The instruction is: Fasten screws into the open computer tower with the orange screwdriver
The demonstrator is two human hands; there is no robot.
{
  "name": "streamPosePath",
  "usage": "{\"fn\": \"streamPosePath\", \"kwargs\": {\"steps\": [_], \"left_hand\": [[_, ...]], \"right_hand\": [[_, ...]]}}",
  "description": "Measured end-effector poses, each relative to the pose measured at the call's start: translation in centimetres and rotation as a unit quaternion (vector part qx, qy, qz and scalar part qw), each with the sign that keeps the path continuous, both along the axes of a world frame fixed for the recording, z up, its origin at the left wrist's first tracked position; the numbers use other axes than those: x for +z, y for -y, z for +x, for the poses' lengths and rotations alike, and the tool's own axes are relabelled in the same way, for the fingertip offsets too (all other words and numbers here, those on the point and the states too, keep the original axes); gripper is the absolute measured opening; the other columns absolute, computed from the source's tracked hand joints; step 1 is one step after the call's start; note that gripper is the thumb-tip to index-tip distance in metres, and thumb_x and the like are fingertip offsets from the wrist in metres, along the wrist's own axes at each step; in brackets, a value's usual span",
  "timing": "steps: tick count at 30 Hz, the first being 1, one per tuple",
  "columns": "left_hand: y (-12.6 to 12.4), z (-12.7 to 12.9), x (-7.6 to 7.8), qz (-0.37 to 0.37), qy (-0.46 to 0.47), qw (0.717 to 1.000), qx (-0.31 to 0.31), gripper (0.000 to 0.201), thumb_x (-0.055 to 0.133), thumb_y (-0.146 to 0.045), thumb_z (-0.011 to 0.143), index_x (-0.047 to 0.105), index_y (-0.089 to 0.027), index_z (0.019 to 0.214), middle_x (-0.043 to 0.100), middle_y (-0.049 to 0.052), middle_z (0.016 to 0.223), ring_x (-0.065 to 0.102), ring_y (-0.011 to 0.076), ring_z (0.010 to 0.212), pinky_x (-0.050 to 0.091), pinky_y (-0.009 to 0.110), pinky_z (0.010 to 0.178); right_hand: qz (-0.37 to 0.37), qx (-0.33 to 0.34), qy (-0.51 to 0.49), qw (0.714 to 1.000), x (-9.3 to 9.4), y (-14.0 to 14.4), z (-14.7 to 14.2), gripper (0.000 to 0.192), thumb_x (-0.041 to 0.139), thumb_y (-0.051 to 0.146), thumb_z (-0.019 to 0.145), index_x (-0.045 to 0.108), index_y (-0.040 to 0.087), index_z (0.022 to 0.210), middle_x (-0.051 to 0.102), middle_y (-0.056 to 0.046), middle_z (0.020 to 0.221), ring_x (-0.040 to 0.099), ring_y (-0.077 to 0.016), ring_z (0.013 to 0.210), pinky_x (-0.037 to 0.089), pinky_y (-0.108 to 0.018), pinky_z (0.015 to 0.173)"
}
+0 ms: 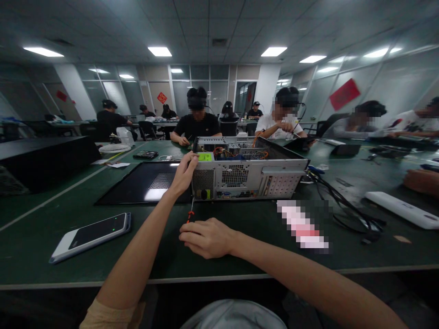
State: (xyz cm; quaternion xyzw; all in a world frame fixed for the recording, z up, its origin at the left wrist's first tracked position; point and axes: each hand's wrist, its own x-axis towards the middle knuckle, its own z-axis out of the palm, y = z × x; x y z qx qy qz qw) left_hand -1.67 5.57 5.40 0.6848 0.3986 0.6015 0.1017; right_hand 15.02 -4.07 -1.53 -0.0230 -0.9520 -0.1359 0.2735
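An opened desktop computer case (255, 183) lies on its side, its rear panel facing me and its wiring showing at the top. My left hand (185, 171) grips the case's rear left corner, beside the yellow-green label on the power supply (205, 157). In my right hand (209, 237) is a screwdriver (190, 215) with an orange and black handle. Its thin shaft points away from me, up to the lower left corner of the rear panel. Whether the tip sits in a screw is too small to tell. Fingers hide most of the handle.
A black side panel (144, 185) lies left of the case, with a hard drive (145, 155) behind it. A handheld device (92, 235) lies front left. To the right are black cables (346, 205) and a white power strip (401, 210). Several people work across and beside the table.
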Motion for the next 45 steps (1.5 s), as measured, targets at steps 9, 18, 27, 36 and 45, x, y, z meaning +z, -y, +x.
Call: {"fn": "streamPosePath", "kwargs": {"steps": [9, 18, 27, 36, 45], "left_hand": [[-0.57, 0.05, -0.28, 0.002, 0.03, 1.0, 0.005, 0.06, 0.017, -0.066, 0.097, 0.055, -0.023, 0.081, 0.065, 0.009, 0.116, 0.051, 0.0221, 0.128, 0.032, 0.04, 0.114], [-0.87, 0.04, -0.52, -0.003, 0.057, 0.998, -0.014, 0.062, 0.012, -0.066, 0.096, 0.054, -0.023, 0.08, 0.066, 0.007, 0.114, 0.051, 0.0213, 0.127, 0.032, 0.04, 0.114], [-0.9, -0.01, -0.51, -0.004, 0.063, 0.998, -0.005, 0.063, 0.016, -0.069, 0.095, 0.056, -0.023, 0.079, 0.067, 0.007, 0.114, 0.051, 0.0227, 0.128, 0.03, 0.042, 0.115], [-0.71, 0.07, -0.3, -0.008, 0.064, 0.998, -0.006, 0.065, 0.017, -0.075, 0.091, 0.055, -0.023, 0.078, 0.067, 0.007, 0.113, 0.051, 0.0236, 0.128, 0.03, 0.042, 0.115], [-0.75, -0.01, -0.29, 0.007, 0.043, 0.999, -0.001, 0.058, 0.023, -0.069, 0.095, 0.056, -0.023, 0.081, 0.066, 0.009, 0.113, 0.052, 0.0241, 0.126, 0.032, 0.043, 0.114]], "right_hand": [[-0.019, -0.03, -0.011, 0.999, -0.05, -0.27, 0.32, 0.03, 0.046, 0.044, 0.101, 0.062, 0.02, 0.108, 0.061, -0.005, 0.105, 0.062, -0.009, 0.074, 0.042, -0.018, 0.053], [0.001, -0.01, -0.007, 1.0, -0.21, -0.3, 0.08, 0.031, 0.044, 0.042, 0.103, 0.062, 0.018, 0.11, 0.067, -0.004, 0.106, 0.065, -0.0077, 0.076, 0.043, -0.018, 0.055], [0.004, -0.014, -0.019, 1.0, 0.02, 0.08, -0.14, 0.027, 0.042, 0.035, 0.104, 0.063, 0.021, 0.113, 0.067, -0.002, 0.116, 0.066, -0.0083, 0.081, 0.041, -0.018, 0.052], [-0.016, -0.006, 0.0, 1.0, -0.14, 0.09, -0.24, 0.025, 0.044, 0.02, 0.098, 0.056, 0.014, 0.119, 0.063, -0.007, 0.12, 0.066, -0.0111, 0.087, 0.048, -0.021, 0.061], [-0.027, -0.034, -0.024, 0.999, -0.1, -0.14, 0.26, 0.03, 0.044, 0.043, 0.102, 0.061, 0.02, 0.108, 0.061, -0.007, 0.112, 0.06, -0.0089, 0.071, 0.042, -0.019, 0.055]]}}
